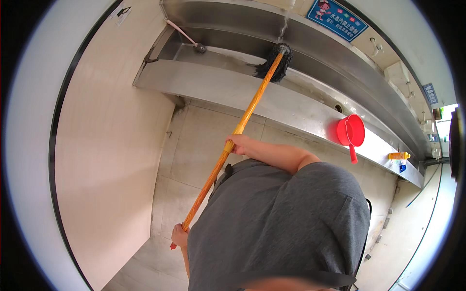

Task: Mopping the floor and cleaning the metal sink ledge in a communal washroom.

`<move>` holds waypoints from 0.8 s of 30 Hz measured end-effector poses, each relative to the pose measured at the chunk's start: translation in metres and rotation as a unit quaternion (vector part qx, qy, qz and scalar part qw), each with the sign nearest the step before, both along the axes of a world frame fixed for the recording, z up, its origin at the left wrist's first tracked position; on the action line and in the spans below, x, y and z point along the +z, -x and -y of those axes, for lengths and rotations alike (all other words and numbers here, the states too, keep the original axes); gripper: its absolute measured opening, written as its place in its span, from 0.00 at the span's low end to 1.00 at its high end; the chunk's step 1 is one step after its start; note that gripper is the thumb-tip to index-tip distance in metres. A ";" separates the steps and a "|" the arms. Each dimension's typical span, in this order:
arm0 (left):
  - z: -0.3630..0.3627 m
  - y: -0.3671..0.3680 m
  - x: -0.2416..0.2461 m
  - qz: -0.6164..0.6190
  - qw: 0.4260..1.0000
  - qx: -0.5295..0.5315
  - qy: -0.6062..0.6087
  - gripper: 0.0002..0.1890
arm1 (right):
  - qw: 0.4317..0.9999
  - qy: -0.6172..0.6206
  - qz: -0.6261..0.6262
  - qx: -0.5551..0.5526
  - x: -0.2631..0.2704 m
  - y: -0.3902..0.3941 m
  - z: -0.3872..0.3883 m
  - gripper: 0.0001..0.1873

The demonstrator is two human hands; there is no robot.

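Note:
A mop handle (211, 174) in orange wood-grain runs diagonally from low left up to a steel trough sink (218, 78). My right hand (238, 144) grips it around a yellow collar midway along. Near its red-tipped end, my left hand (180, 235) is closed around the handle. The dark string mop head (278, 65) rests in the trough, its wet strands spread to the left. A stream of water (285, 25) falls onto the mop head from above.
A red plastic dipper (350, 131) stands on the sink's front ledge. Farther right are a yellow bottle (399, 155) and a small blue item. A long-handled brush (198, 47) leans in the sink's left corner. Taps (376, 46) line the back wall. A beige partition (109, 145) stands left.

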State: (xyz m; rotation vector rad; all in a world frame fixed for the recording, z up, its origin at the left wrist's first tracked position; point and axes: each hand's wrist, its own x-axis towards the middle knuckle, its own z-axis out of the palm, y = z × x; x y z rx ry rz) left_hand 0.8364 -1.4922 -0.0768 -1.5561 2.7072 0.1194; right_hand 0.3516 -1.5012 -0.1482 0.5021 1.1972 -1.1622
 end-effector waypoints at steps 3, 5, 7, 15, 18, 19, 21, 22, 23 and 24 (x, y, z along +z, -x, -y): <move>0.009 0.000 -0.011 0.006 0.998 0.024 0.050 0.10 | 0.999 0.014 -0.031 -0.031 0.040 -0.007 0.004 0.04; 0.024 0.000 -0.007 -0.004 0.997 0.023 0.067 0.11 | 0.998 0.038 -0.036 -0.037 0.056 -0.012 0.005 0.04; 0.042 0.003 0.007 -0.045 0.993 -0.008 0.112 0.10 | 0.996 0.062 -0.038 -0.042 0.069 -0.014 0.011 0.03; 0.126 0.101 0.169 -0.072 0.905 -0.059 0.415 0.07 | 0.978 0.177 -0.050 -0.099 0.113 0.038 0.063 0.06; 0.137 0.154 0.225 -0.123 0.831 -0.033 0.542 0.10 | 0.979 0.173 -0.028 -0.099 0.119 0.061 0.075 0.08; 0.141 0.170 0.240 -0.148 0.801 -0.023 0.579 0.17 | 0.979 0.174 -0.026 -0.108 0.124 0.063 0.078 0.08; 0.158 0.202 0.264 -0.180 0.769 -0.022 0.613 0.24 | 0.968 0.222 -0.052 -0.102 0.133 0.071 0.082 0.08; 0.169 0.216 0.274 -0.305 0.729 -0.051 0.611 0.30 | 0.968 0.221 -0.050 -0.110 0.132 0.074 0.085 0.08; 0.179 0.227 0.279 -0.425 0.676 -0.078 0.597 0.37 | 0.963 0.249 -0.031 -0.096 0.132 0.079 0.089 0.10; 0.184 0.237 0.279 -0.490 0.691 -0.054 0.529 0.38 | 0.957 0.279 -0.016 -0.083 0.134 0.087 0.093 0.12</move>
